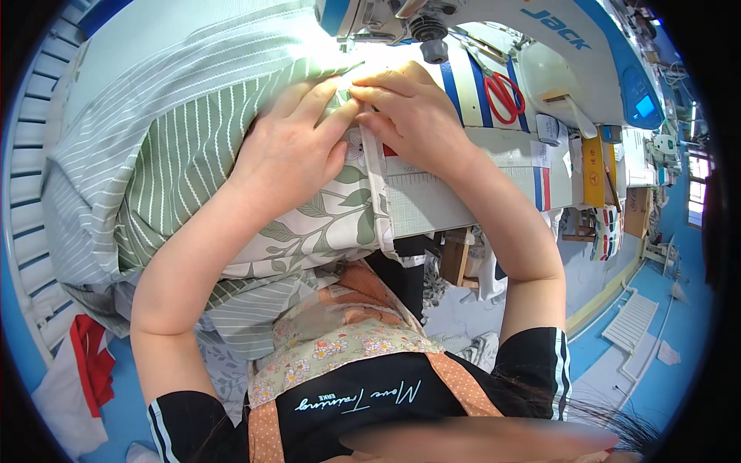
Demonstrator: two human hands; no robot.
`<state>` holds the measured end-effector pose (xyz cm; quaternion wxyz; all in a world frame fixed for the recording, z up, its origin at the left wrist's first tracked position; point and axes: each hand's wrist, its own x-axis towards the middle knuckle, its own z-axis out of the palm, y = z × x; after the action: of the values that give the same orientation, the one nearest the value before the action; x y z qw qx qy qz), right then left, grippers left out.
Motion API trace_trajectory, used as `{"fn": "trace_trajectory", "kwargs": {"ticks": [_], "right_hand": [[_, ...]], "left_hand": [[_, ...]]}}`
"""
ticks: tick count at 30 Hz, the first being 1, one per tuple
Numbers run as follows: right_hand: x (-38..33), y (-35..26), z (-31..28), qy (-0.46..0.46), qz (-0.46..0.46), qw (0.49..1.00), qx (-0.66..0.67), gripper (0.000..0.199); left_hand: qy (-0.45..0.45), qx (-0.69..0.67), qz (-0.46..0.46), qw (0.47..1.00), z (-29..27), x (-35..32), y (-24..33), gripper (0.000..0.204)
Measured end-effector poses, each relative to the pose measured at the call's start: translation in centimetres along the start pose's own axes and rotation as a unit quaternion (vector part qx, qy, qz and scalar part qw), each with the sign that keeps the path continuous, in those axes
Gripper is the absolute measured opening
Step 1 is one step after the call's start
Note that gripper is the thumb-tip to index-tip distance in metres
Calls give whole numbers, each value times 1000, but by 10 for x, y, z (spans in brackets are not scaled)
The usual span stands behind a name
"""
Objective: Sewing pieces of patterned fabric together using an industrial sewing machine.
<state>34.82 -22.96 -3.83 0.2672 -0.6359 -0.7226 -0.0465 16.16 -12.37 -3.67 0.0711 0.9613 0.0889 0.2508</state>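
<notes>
A large fabric piece [185,154], green with white stripes on one side and leaf-printed on the other, is spread across the sewing table. My left hand [297,147] lies on it with fingers stretched forward and the thumb apart. Close beside it, my right hand [421,116] is closed on the fabric's edge, thumb and fingers pinched together. The fingertips of both hands nearly meet just in front of the sewing machine [494,23]. A pale folded strip [376,177] runs down the cloth's right edge. Bright light washes out the area beyond my fingers.
Red-handled scissors [503,98] lie right of the machine head. A ruler marking [478,160] runs along the table's front. Farther right are a yellow box [594,171] and a wooden stool [461,258]. Red and white cloth [91,363] hangs at the lower left.
</notes>
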Motion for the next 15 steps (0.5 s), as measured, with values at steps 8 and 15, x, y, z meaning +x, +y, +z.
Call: {"fn": "trace_trajectory", "kwargs": {"ticks": [8,15], "right_hand": [[-1,-3,1,-16,10,1000,-12,35],[-1,-8,2,-23,5,999,-25,33]], "left_hand": [[69,-95,-200,973,-53,3,-49,22],[-56,29,-131,989,-56,-16,-85,18]]}}
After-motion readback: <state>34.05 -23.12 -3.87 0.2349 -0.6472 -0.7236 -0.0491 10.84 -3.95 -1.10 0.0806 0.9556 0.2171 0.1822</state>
